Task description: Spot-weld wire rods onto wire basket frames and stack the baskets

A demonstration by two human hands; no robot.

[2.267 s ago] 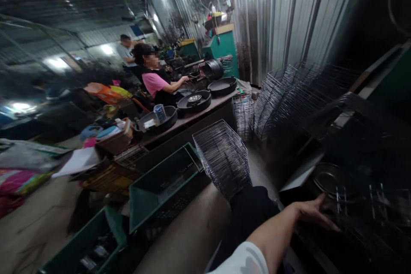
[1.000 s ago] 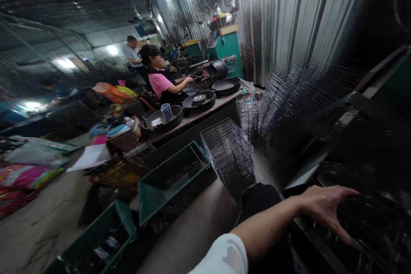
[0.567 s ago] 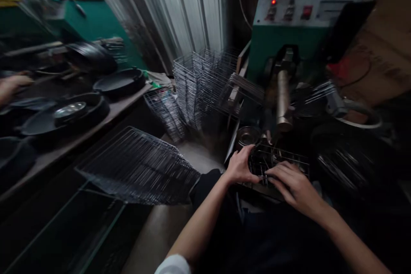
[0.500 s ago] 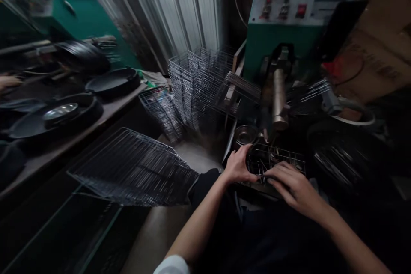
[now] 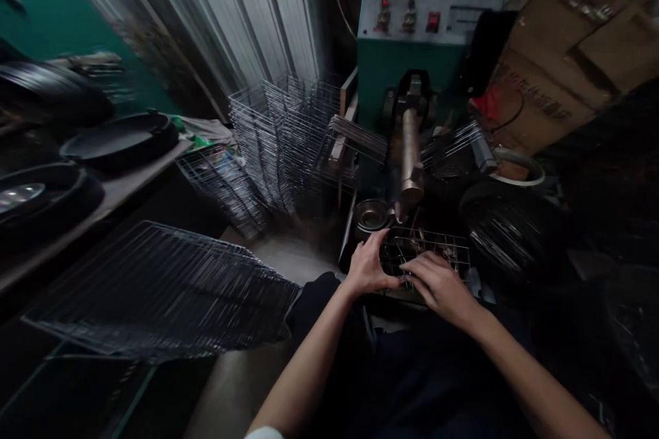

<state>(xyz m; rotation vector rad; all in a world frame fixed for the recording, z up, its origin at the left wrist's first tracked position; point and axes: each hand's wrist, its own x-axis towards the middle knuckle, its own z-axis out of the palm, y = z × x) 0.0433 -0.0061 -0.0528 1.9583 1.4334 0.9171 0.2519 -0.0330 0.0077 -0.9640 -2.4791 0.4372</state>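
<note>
A small wire rack (image 5: 443, 241) lies flat below the metal rod (image 5: 410, 151) of a green machine (image 5: 371, 68). My left hand (image 5: 369, 266) is at the rack's left side, thumb and fingers spread, its fingertips on the wire edge. Over the near middle of the rack, my right hand (image 5: 437, 282) has its fingers bent and close to the left thumb. Whether its fingertips pinch a wire is too dark and small to tell. A round metal dish (image 5: 371, 215) stands just behind the left hand.
Stacked wire racks (image 5: 165, 288) lie at the left, with more standing racks (image 5: 278, 144) behind. Black pans (image 5: 121, 137) rest on a bench at far left. A dark basket (image 5: 504, 230) of metal pieces and a cardboard box (image 5: 556, 75) are at the right.
The view has turned to the right, so the surroundings sit further left. My right hand has drawn slightly closer to my left hand over the rack.
</note>
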